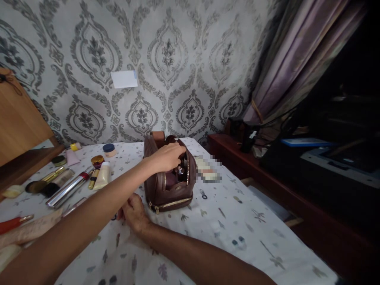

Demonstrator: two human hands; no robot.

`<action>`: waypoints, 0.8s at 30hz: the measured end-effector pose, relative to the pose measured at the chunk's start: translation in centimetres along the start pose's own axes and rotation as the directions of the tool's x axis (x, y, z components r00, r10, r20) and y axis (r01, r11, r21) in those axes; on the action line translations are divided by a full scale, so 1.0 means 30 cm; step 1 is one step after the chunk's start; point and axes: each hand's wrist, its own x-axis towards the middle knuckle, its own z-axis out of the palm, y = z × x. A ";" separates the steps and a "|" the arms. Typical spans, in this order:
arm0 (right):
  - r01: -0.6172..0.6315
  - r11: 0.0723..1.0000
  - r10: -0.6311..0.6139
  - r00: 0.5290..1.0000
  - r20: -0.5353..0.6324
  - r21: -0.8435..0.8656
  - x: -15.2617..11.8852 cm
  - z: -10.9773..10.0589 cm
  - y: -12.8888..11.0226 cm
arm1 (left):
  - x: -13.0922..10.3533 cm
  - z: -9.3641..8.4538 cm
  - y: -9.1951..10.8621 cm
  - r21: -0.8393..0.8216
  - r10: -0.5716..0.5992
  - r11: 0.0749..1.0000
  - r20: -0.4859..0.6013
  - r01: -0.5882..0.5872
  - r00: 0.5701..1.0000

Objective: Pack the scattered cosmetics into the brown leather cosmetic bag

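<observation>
A brown leather bag (152, 190) with a gold zipper stands unzipped on the patterned cloth. My left hand (170, 155) reaches into its opening from above, fingers curled downward; a small shiny metallic piece (180, 170) shows just below them. What those fingers pinch, if anything, is hidden. Left of the bag's base, under my left forearm, my right hand (135, 213) is closed close to the cloth. A small dark and reddish bit peeks out beside its fingers, too covered to name.
Cosmetics lie to the left: a cream tube (103, 177), a blue-lidded jar (109, 150), a silver tube (69, 189), a brush (34, 186) and a red item (12, 225). Right of the bag is a blurred patch (208, 170). A dark red ledge (234, 154) borders the right side.
</observation>
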 end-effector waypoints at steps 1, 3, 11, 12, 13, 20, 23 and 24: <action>-0.007 1.000 0.007 1.000 0.001 -0.003 -0.002 -0.001 -0.005 | 0.002 0.004 0.000 0.009 0.007 1.000 -0.005 -0.007 1.000; -0.021 1.000 0.021 1.000 -0.003 -0.004 -0.004 -0.002 -0.015 | 0.008 0.015 -0.004 0.009 0.017 1.000 -0.017 -0.017 1.000; -0.019 1.000 0.018 1.000 -0.014 -0.021 -0.005 0.001 -0.020 | 0.025 0.047 -0.015 0.008 -0.038 0.999 -0.029 0.038 0.999; -0.013 1.000 0.013 1.000 -0.019 -0.013 -0.004 0.002 -0.016 | 0.023 0.047 -0.015 0.000 -0.043 0.999 -0.035 0.043 0.998; -0.004 1.000 0.004 1.000 -0.023 -0.005 -0.004 0.004 -0.011 | 0.020 0.047 -0.016 -0.009 -0.045 0.999 -0.043 0.045 0.998; 0.029 0.999 -0.028 0.999 -0.020 0.028 -0.001 0.003 0.011 | 0.001 0.031 -0.020 -0.071 -0.054 0.996 -0.099 0.047 0.994; 0.059 0.998 -0.058 0.998 -0.010 0.024 -0.001 0.002 0.014 | -0.021 0.007 -0.014 -0.079 -0.059 0.996 -0.127 0.049 0.990; 0.061 0.998 -0.060 0.998 -0.009 0.024 -0.001 0.002 0.014 | -0.036 -0.002 -0.013 -0.083 -0.055 0.996 -0.152 0.043 0.987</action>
